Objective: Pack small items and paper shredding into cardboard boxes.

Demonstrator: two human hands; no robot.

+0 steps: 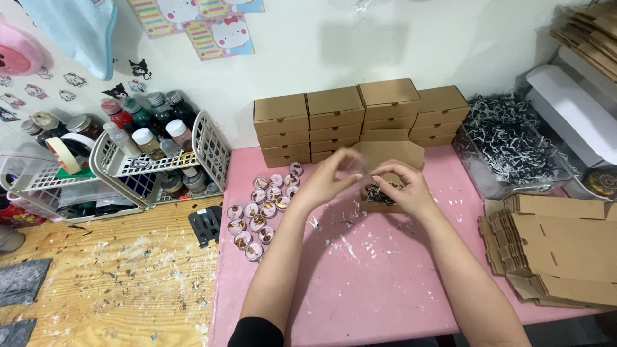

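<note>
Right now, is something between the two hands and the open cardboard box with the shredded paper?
Nothing visible does. The left hand and the right hand are already at the open box, right above the shredded paper inside. The round candles lie to the left, apart.

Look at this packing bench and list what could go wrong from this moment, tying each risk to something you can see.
1. Both hands, left hand and right hand, work over the open small box of shredded paper filler; strands could spill onto the pink mat.
2. The small round items lie in loose rows beside the left forearm; a sweep might scatter them.
3. The stacked closed boxes stand just behind; a bump could topple them.
</note>
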